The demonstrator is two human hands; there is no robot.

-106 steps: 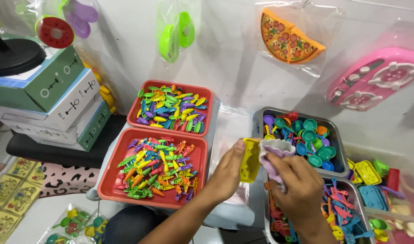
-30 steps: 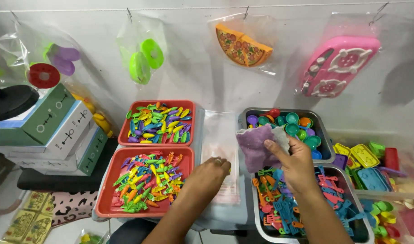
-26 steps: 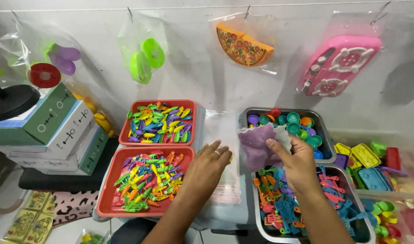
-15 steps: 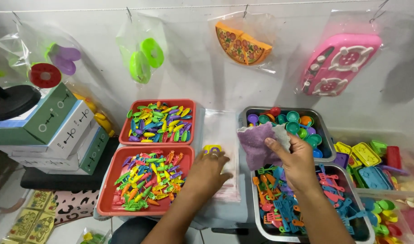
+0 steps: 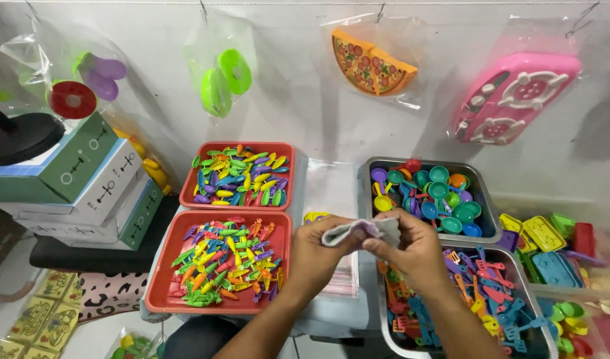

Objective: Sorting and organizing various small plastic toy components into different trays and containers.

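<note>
A white wall [image 5: 305,119] at the back carries hanging clear bags of plastic toys, among them a pink stove [image 5: 514,100] and an orange pizza [image 5: 370,61]. Stacked boxes [image 5: 85,183] sit at the left. Two red trays [image 5: 225,309] lie side by side near the middle, both heaped with small coloured pieces. To the right, a metal tray [image 5: 483,193] holds toy pans, and a nearer metal tray [image 5: 385,312] holds toy utensils. Between the red and metal trays, the left hand [image 5: 315,256] and right hand [image 5: 415,252] meet, both pinching a pale cloth [image 5: 358,231] stretched between their fingers. A small yellow piece [image 5: 314,217] lies just behind the left hand.
</note>
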